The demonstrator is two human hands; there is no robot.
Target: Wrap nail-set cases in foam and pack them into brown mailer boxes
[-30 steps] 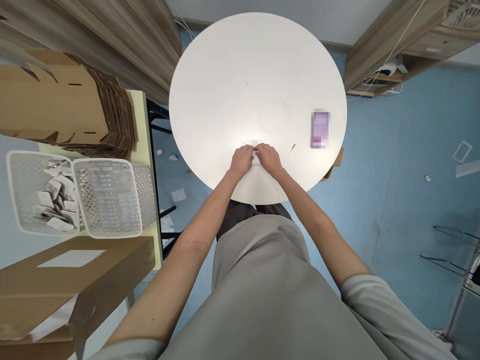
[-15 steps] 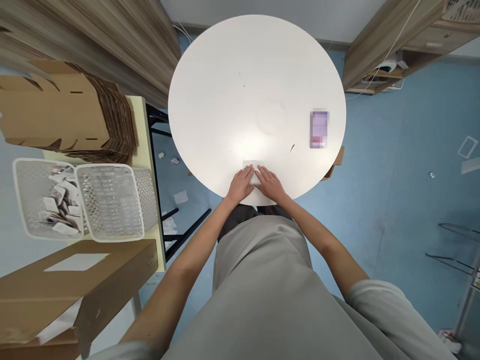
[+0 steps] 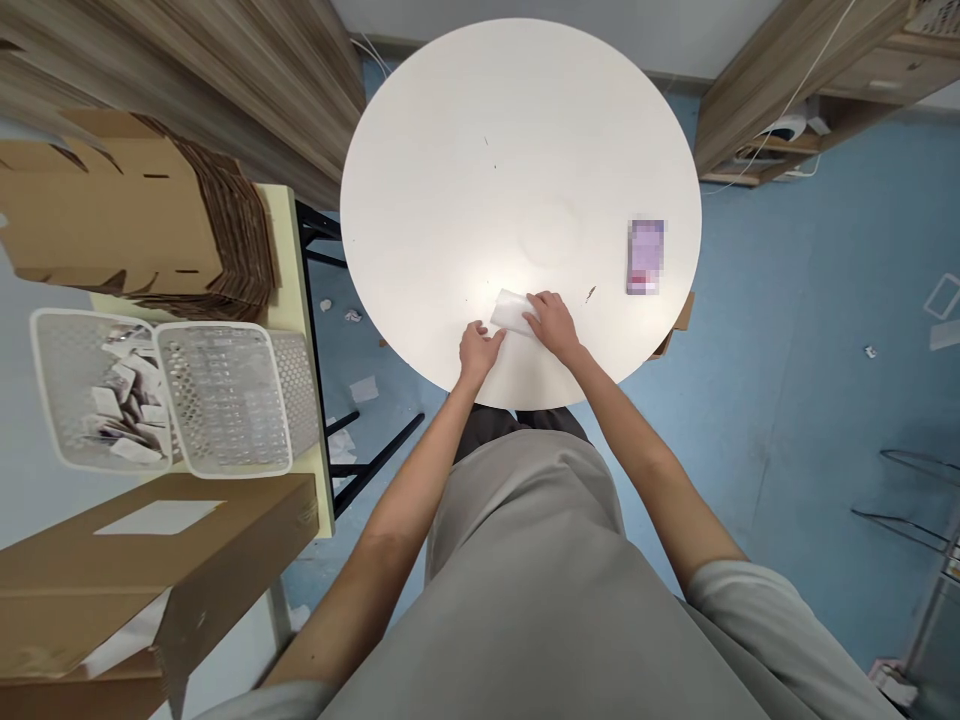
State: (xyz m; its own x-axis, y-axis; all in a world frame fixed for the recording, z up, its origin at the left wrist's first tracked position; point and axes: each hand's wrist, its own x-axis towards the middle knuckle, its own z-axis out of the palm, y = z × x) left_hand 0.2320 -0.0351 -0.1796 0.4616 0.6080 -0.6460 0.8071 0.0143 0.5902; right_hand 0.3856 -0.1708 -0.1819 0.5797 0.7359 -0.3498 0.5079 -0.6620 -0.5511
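A folded white sheet (image 3: 513, 311), perhaps paper or tissue, is tilted near the front of the round white table (image 3: 450, 150). My right hand (image 3: 553, 325) grips its right end between thumb and fingers. Just off the sheet's lower left corner is my left hand (image 3: 480, 350), its thumb and fingers apart and nothing visible between them. Part of the sheet is hidden under the right fingers.
A blurred purple item (image 3: 646, 257) lies on the table's right side. Left, a side table (image 3: 324, 500) carries stacked cardboard (image 3: 112, 220), a white basket of small pieces (image 3: 45, 390), a basket of clear plastic items (image 3: 283, 400) and a large carton (image 3: 240, 560).
Both hands were flat together on the sheet at the table's front edge. They have parted, and the right hand has lifted and turned the sheet, moving it farther from my body.
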